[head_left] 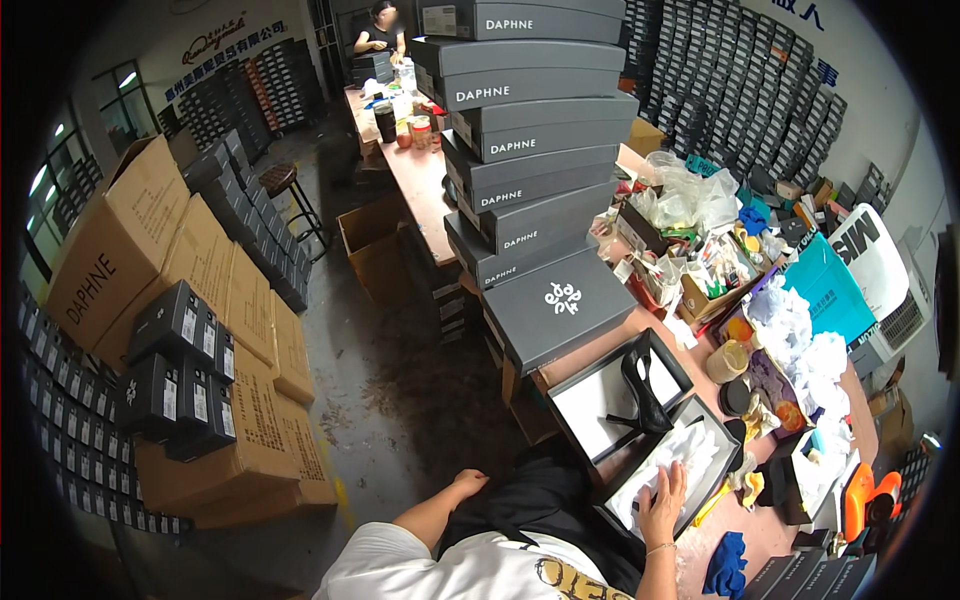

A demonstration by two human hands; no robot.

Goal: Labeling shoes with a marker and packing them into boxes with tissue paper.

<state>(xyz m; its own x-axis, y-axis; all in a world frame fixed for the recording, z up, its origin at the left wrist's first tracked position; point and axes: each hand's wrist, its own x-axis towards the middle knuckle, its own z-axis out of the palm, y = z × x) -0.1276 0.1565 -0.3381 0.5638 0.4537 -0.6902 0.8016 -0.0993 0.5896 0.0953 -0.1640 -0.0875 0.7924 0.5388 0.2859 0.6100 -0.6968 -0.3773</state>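
My right hand (662, 510) lies with its fingers apart on white tissue paper (690, 447) inside an open dark grey shoe box (607, 518). Just beyond it sits a second open shoe box part (577, 387), white inside. A glossy black high-heeled shoe (646, 392) rests across that part's right side, its thin heel pointing left. Whether a second shoe lies with it I cannot tell. Away from the table, my left hand (470, 484) hangs beside my dark trousers. Its fingers look curled, and nothing shows in them.
A tall stack of grey shoe boxes (540, 130) rises ahead on the table. To the right are a cream jar (727, 362), crumpled white paper (815, 360), a blue cloth (727, 563) and orange-handled scissors or tool (858, 500). Cartons (235, 440) stand left; another person (381, 35) works far off.
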